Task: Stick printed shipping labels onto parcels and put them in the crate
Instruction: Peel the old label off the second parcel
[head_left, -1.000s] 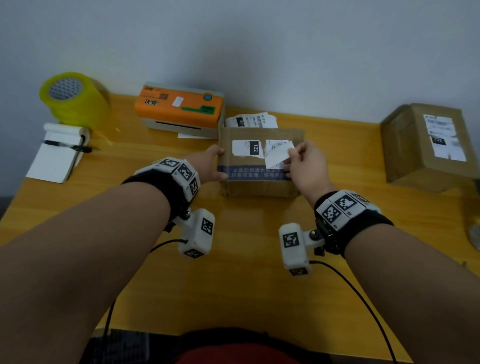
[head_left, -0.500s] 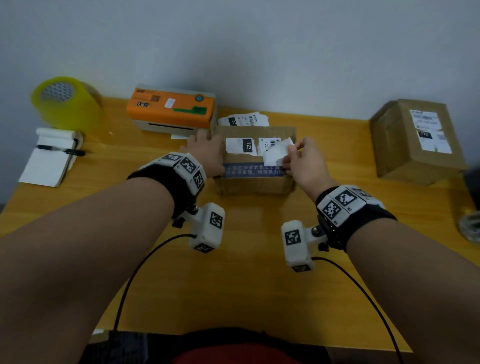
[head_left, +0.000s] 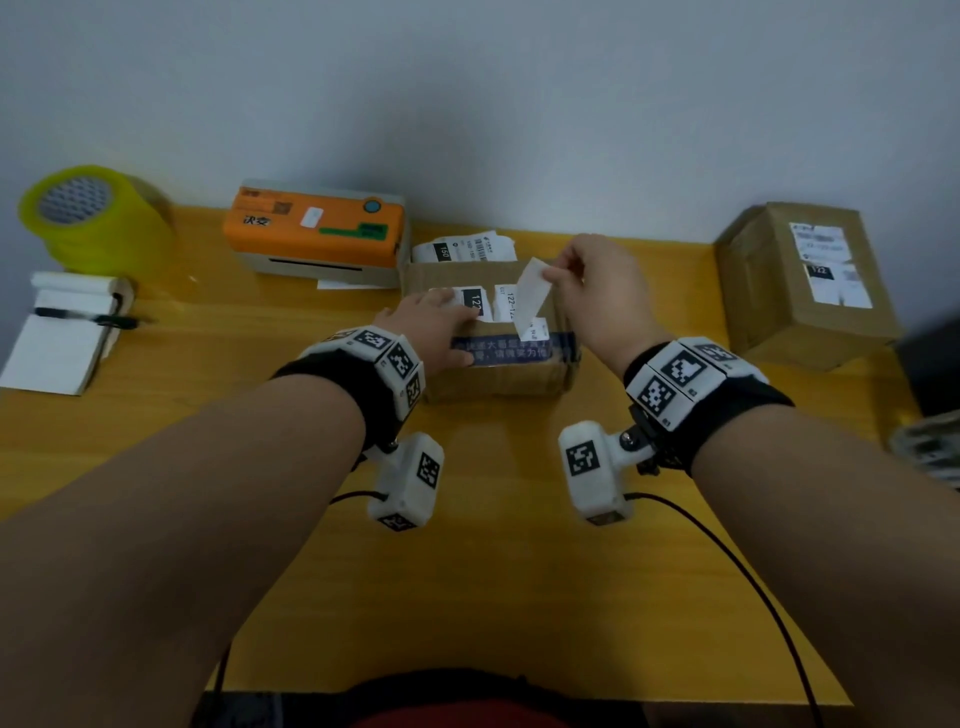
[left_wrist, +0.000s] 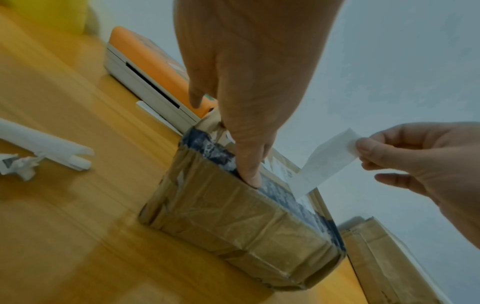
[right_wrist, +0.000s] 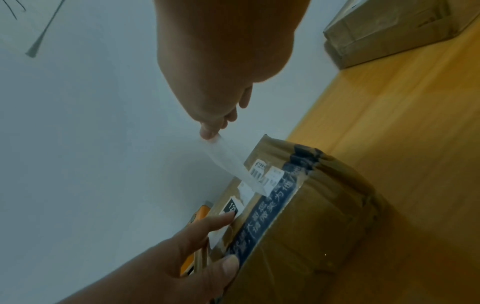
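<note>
My right hand (head_left: 597, 291) pinches the top end of a thin white paper label strip (head_left: 530, 296), thumb against fingertips | strip's lower end sticks to the taped brown cardboard parcel (head_left: 498, 364) below my fingers | left hand (head_left: 436, 327) flat, fingers straight, pressing the parcel top | I judge strip flimsy, tear-prone: hold near the edge, pull gently; parcel stiff, light

- Left hand (head_left: 436, 332) covers part of the parcel's (head_left: 498, 374) label.
- Dark object (head_left: 932, 358) at the right edge is cut off.
- Second parcel's (head_left: 810, 291) label print is blurred.
</note>
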